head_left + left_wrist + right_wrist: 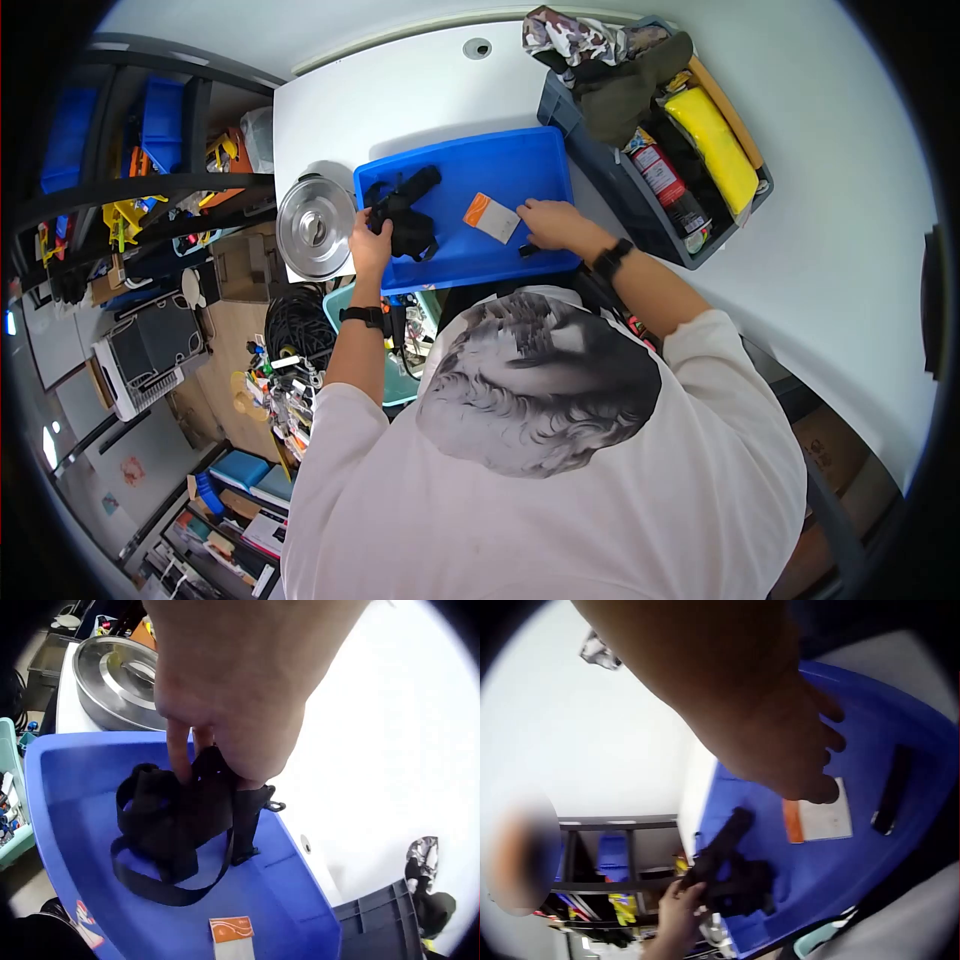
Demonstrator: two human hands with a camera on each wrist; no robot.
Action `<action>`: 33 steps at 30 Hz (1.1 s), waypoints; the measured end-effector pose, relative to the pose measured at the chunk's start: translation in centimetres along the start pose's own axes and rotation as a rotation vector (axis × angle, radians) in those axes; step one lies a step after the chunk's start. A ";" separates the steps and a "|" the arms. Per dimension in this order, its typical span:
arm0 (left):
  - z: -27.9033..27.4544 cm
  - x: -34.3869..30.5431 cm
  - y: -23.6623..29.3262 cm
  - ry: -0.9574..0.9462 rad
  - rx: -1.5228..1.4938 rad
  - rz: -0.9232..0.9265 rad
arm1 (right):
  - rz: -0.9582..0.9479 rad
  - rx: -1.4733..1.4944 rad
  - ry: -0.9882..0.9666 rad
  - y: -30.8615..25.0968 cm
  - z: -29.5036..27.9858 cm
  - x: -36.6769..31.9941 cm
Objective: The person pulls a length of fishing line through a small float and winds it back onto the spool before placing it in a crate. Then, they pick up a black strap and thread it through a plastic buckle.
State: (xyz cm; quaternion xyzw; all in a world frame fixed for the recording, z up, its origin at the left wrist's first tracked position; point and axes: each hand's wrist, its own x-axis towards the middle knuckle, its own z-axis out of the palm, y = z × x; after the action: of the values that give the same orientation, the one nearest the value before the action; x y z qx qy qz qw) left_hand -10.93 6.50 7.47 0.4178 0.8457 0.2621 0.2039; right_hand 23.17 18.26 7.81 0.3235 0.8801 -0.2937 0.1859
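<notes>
Left grip (371, 243) was clasped on black strapping (412, 236) lying in the left end of the blue tray (500, 160). Right grip (556, 224) was relaxed, holding nothing, beside the orange-and-white card (491, 218) inside the tray.

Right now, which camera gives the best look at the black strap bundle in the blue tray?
The left wrist view: the black strap bundle looks largest there, its loop clear, though the left hand covers part. The head view shows it smaller; the right wrist view, darker and blurrier.
</notes>
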 end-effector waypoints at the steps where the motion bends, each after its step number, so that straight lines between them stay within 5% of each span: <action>1: 0.0 -0.2 -1.1 -0.007 0.000 -0.007 | 0.001 0.003 -0.009 0.0 1.1 0.7; 16: 0.1 -1.3 -2.5 -0.074 0.280 0.319 | 0.054 -0.122 -0.066 0.0 5.7 0.4; 19: -0.3 -1.2 -1.5 -0.103 0.343 0.341 | 0.075 0.110 -0.015 -0.7 3.6 -0.1; 21: -0.6 -1.4 -0.5 -0.114 0.457 0.366 | -0.034 0.440 0.283 -0.8 3.2 -0.1; 23: -1.9 -1.8 2.7 -0.108 0.463 0.428 | -0.033 0.703 0.319 -2.4 1.1 -0.8; 25: -3.4 -2.1 6.9 -0.498 -0.094 0.468 | -0.031 0.969 0.351 -5.2 -2.4 -2.4; 28: -6.1 -4.6 14.0 -0.714 -0.507 0.408 | -0.135 1.339 0.320 -9.8 -7.7 -5.3; 33: -7.2 -5.4 18.1 -0.499 -0.612 0.601 | -0.201 1.313 0.482 -12.6 -10.5 -7.3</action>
State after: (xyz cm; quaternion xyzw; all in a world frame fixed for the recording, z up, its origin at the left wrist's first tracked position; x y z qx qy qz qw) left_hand -1.08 9.43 24.83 0.6140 0.4974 0.4376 0.4291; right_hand 18.43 13.76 24.53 0.3421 0.5634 -0.6997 -0.2758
